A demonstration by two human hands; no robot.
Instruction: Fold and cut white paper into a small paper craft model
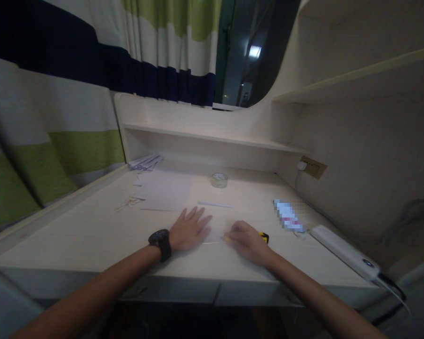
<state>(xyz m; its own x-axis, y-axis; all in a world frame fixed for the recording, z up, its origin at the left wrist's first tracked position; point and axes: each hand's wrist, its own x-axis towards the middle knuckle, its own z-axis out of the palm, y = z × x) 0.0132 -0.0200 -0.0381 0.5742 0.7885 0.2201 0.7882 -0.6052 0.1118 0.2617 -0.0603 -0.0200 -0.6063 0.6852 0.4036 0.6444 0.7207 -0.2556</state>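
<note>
My left hand [190, 230], with a black watch [160, 242] on the wrist, lies flat on the desk with fingers spread. It presses on a small piece of white paper [212, 236], partly hidden under the fingers. Just to its right, my right hand [246, 241] is closed, slightly blurred, around a yellow-and-black tool [265, 237]. One end of that tool shows behind the hand and a bit of yellow at the fingertips; its kind is mostly hidden. Beyond the hands lies a narrow white paper strip [215, 204].
A clear tape roll [219, 180] sits farther back. Large white sheets [167, 188], folded paper strips [146, 162] and thin scraps [130, 202] lie at the left. At the right are a lit phone [288, 215], a white power strip [346, 249] and a cable from a wall socket [313, 167].
</note>
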